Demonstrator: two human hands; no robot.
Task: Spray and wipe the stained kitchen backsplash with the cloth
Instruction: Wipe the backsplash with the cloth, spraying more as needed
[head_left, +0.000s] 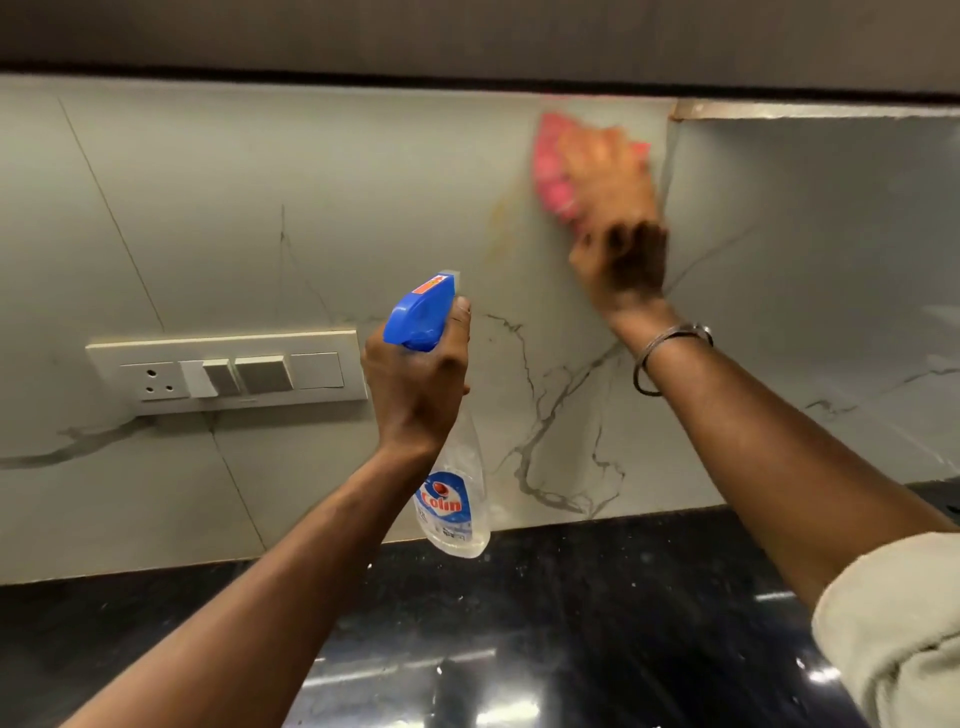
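We see a black counter (571, 613), glossy and flecked with pale specks, running across the bottom of our view. White glare streaks its surface. Its back edge meets the backsplash (260, 234) along one line.

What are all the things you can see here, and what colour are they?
backsplash: one, pale grey, veined, ahead
stain: one, yellowish, left of the cloth
cloth: one, pink, under the right hand
spray bottle: one, clear with blue head, in the left hand
switch panel: one, white, on the backsplash, left
countertop: one, black, below
cabinet: one, dark, above
bangle: one, silvery, right wrist
sleeve: one, beige, right arm
left hand: one, grips the spray bottle
right hand: one, presses the cloth to the backsplash
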